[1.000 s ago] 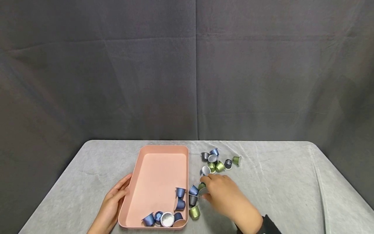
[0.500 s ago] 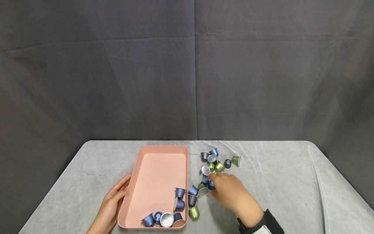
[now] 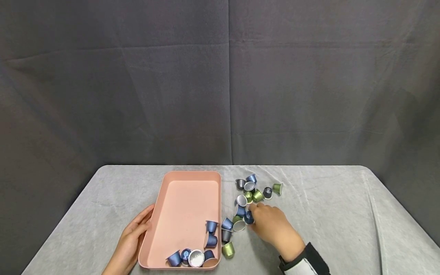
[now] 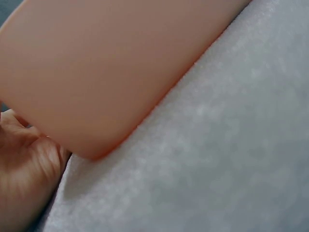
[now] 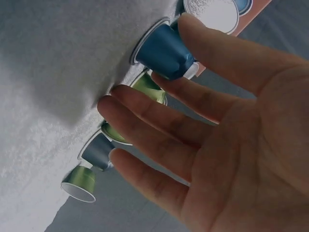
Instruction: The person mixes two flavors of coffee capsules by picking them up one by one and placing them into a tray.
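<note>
One blue capsule, any lettering unclear

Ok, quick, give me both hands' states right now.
Left hand: open, fingers against the pink tray.
Right hand: open around a dark blue coffee capsule; whether it touches it cannot be told.

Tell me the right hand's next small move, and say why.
The right hand should probably pinch the shiny blue cup-shaped capsule: that capsule sits by the thumb and index fingertips, whose fingers look relaxed, and the pink rectangular tray holds blue metallic capsules, with no green body showing among them.
</note>
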Motion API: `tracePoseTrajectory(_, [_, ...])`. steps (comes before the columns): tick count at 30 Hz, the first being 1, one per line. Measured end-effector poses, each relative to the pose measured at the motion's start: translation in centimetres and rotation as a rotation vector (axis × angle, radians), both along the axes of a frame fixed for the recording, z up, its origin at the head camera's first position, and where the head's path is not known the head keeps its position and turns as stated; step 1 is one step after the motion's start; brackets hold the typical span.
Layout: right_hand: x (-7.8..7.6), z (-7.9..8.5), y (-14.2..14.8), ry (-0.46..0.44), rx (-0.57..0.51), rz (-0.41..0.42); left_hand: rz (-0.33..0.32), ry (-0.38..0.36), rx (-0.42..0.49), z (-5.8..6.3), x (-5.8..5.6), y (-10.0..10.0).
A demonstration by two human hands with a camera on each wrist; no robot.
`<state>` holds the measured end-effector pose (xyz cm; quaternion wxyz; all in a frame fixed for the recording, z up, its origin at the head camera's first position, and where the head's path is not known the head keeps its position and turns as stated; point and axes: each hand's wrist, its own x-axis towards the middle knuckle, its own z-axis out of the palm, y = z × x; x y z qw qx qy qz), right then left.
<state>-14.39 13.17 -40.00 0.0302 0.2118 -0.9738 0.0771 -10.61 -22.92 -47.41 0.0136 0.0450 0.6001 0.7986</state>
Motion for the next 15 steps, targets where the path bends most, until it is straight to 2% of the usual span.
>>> tracePoseTrajectory(11, [-0.2,-0.9,-0.6,0.057,0.021,-0.003,-0.009,0.021,0.028,-0.2,-0.2,-0.1])
tracePoseTrajectory(15, [-0.2,-1.2,-0.6,0.064,0.034,-0.010,-0.004,0.005,0.012,-0.1,-0.1,0.0])
